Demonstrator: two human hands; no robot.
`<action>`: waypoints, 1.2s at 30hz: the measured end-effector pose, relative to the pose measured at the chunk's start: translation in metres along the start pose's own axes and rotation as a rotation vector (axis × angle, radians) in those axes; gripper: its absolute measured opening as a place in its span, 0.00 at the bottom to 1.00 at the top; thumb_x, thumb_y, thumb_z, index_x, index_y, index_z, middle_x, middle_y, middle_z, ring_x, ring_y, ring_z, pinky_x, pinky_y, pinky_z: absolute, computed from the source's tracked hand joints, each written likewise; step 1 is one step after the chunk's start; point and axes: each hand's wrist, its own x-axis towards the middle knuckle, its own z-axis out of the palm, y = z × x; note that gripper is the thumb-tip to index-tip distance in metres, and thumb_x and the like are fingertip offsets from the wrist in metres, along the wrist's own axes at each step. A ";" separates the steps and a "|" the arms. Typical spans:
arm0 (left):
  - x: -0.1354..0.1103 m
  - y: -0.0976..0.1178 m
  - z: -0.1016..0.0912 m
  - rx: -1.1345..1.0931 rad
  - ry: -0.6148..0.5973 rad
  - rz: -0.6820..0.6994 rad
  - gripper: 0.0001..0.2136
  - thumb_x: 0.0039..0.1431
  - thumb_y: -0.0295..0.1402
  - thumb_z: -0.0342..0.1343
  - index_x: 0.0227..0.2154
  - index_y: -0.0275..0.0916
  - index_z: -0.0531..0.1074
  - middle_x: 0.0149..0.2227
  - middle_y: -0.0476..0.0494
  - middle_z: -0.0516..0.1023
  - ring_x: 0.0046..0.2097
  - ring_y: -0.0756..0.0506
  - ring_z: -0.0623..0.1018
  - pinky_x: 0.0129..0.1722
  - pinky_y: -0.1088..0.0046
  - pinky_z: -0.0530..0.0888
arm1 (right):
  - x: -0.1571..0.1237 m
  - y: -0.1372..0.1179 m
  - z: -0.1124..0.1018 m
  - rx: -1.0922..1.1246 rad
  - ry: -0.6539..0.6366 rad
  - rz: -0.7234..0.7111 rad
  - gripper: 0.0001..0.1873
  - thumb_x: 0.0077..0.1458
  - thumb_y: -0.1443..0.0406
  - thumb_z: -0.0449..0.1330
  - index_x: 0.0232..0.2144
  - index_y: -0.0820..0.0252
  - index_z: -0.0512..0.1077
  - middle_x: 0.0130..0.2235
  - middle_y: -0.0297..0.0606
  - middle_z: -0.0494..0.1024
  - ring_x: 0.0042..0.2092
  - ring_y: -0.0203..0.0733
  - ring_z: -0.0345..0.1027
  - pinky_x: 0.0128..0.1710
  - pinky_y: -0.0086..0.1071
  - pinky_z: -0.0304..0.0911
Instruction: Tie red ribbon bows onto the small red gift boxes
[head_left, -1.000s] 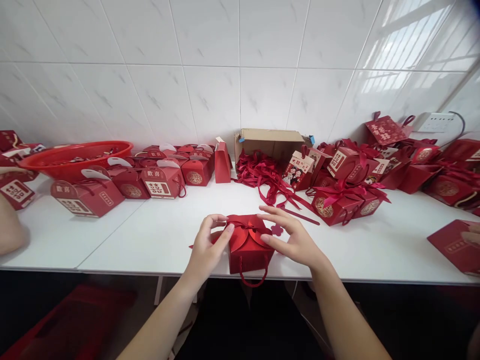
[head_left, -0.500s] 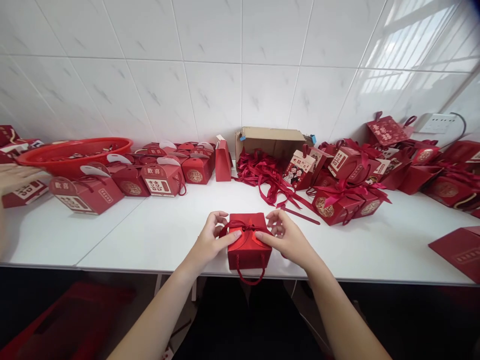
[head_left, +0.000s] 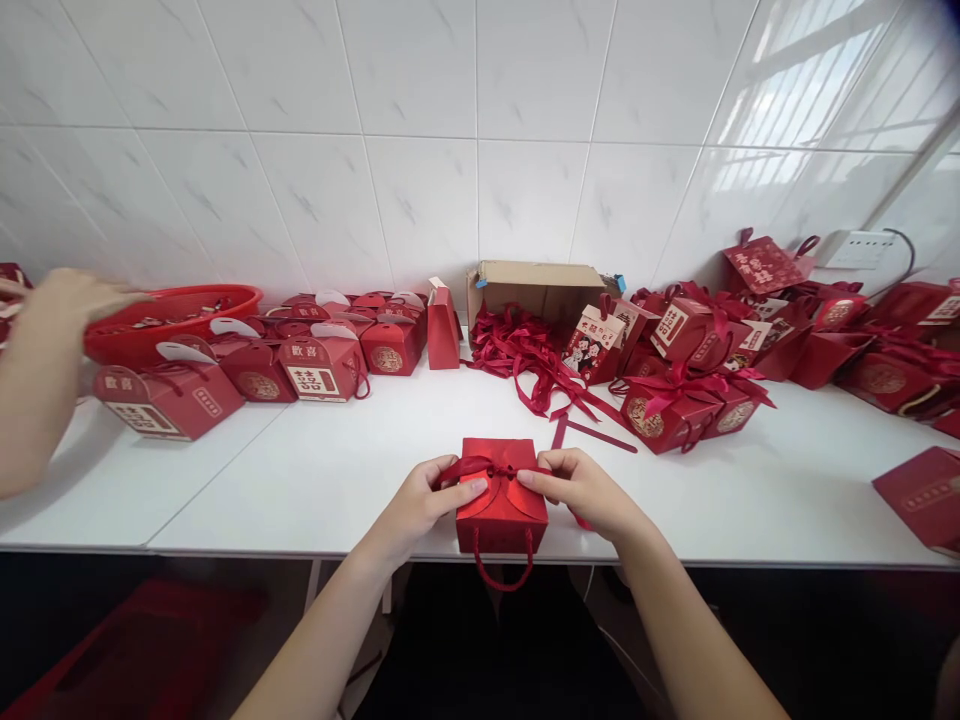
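Note:
A small red gift box [head_left: 501,520] sits at the table's front edge, its rope handle drooping toward me. Across its closed top flaps runs a dark red ribbon [head_left: 474,466], crossed or knotted in the middle near two holes. On the left, my left hand [head_left: 426,497] is closed round one side of the ribbon, thumb on the box top. My right hand [head_left: 574,485] pinches the other side close to the knot. A loose ribbon end shows below my right hand.
Behind the box, a cardboard carton [head_left: 540,272] spills red ribbons [head_left: 517,345] onto the white table [head_left: 360,480]. Finished-looking bowed boxes [head_left: 667,415] stand right; more red boxes [head_left: 322,365] stand left. Another person's hand [head_left: 82,300] is over a red basin [head_left: 180,310].
My fingers have closed on the ribbon's two sides, which now look tauter across the box. The other person's arm has moved in over the red basin at left.

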 end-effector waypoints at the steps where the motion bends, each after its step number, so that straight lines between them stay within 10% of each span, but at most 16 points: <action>1: 0.000 -0.001 0.001 -0.020 0.009 -0.011 0.14 0.51 0.37 0.62 0.39 0.37 0.73 0.42 0.43 0.78 0.44 0.43 0.76 0.44 0.69 0.70 | 0.000 0.001 0.001 0.030 -0.006 -0.003 0.24 0.46 0.51 0.64 0.16 0.60 0.58 0.20 0.27 0.56 0.24 0.29 0.45 0.24 0.28 0.42; 12: 0.000 -0.006 0.008 -0.173 0.101 -0.006 0.13 0.47 0.35 0.64 0.34 0.36 0.70 0.33 0.48 0.75 0.34 0.50 0.73 0.34 0.76 0.69 | 0.008 0.020 -0.003 0.326 -0.033 0.034 0.29 0.46 0.55 0.66 0.15 0.59 0.49 0.16 0.22 0.45 0.19 0.26 0.34 0.20 0.28 0.30; 22: -0.004 -0.014 0.005 0.284 0.444 0.168 0.19 0.48 0.44 0.61 0.21 0.38 0.57 0.21 0.56 0.55 0.24 0.54 0.56 0.25 0.77 0.57 | 0.007 0.022 -0.014 0.375 -0.028 -0.011 0.27 0.46 0.61 0.67 0.15 0.60 0.50 0.17 0.22 0.46 0.20 0.25 0.35 0.20 0.28 0.31; 27: -0.005 -0.018 0.012 0.162 0.397 0.141 0.14 0.53 0.45 0.57 0.33 0.40 0.63 0.32 0.50 0.68 0.34 0.49 0.70 0.33 0.73 0.68 | -0.007 0.012 -0.024 0.343 -0.034 0.002 0.19 0.51 0.58 0.63 0.19 0.62 0.62 0.18 0.26 0.56 0.20 0.26 0.46 0.21 0.26 0.38; 32: -0.008 -0.013 0.016 0.293 0.630 0.462 0.18 0.54 0.40 0.56 0.46 0.44 0.60 0.50 0.41 0.65 0.53 0.43 0.67 0.51 0.62 0.67 | -0.025 -0.017 -0.028 0.411 0.066 -0.122 0.13 0.52 0.58 0.63 0.23 0.62 0.69 0.23 0.32 0.67 0.26 0.32 0.58 0.25 0.27 0.53; 36: -0.009 0.021 0.029 0.682 0.476 0.672 0.27 0.50 0.38 0.61 0.52 0.44 0.57 0.52 0.40 0.64 0.56 0.40 0.65 0.55 0.58 0.63 | -0.026 -0.041 -0.020 0.325 0.093 -0.173 0.11 0.52 0.59 0.63 0.24 0.60 0.72 0.22 0.32 0.67 0.26 0.32 0.58 0.26 0.27 0.55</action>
